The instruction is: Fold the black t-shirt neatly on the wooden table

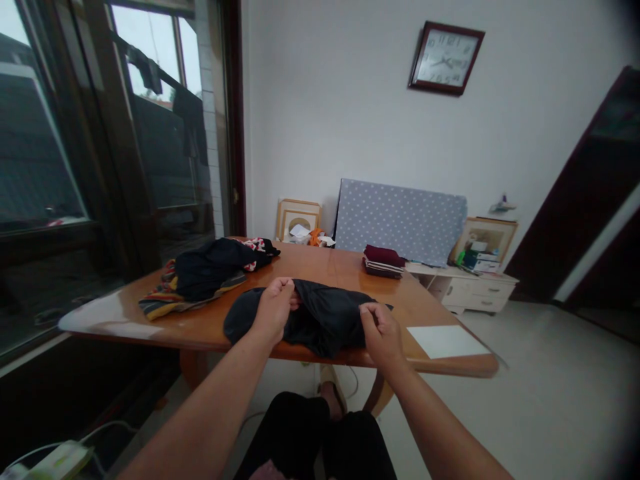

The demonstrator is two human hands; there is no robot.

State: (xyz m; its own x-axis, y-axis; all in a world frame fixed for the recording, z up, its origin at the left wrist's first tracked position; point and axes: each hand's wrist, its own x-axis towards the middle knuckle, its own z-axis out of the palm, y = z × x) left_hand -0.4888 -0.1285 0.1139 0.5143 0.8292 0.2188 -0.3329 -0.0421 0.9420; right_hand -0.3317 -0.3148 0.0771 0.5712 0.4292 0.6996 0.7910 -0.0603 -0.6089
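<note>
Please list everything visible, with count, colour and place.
Wooden table: one, brown, centre
Garment: one, black, table's near edge
Heap of loose clothes: one, dark and multicoloured, table's left
Folded clothes stack: one, maroon on top, table's far right
Sheet: one, white, table's right
Wall clock: one, brown frame, upper right
Dotted cloth: one, bluish grey, behind table
Picture frames: at least two, light brown, beside dotted cloth
Cabinet: one, white, right background
Windows: several, dark frames, left
Hanging laundry: at least two, dark, beyond windows
Cabled box: one, whitish, lower left
Slipper: one visible, beige, under table
Legs: two, in black, bottom centre
Left hand: one, bare, pinching garment
Right hand: one, bare, pinching garment
</note>
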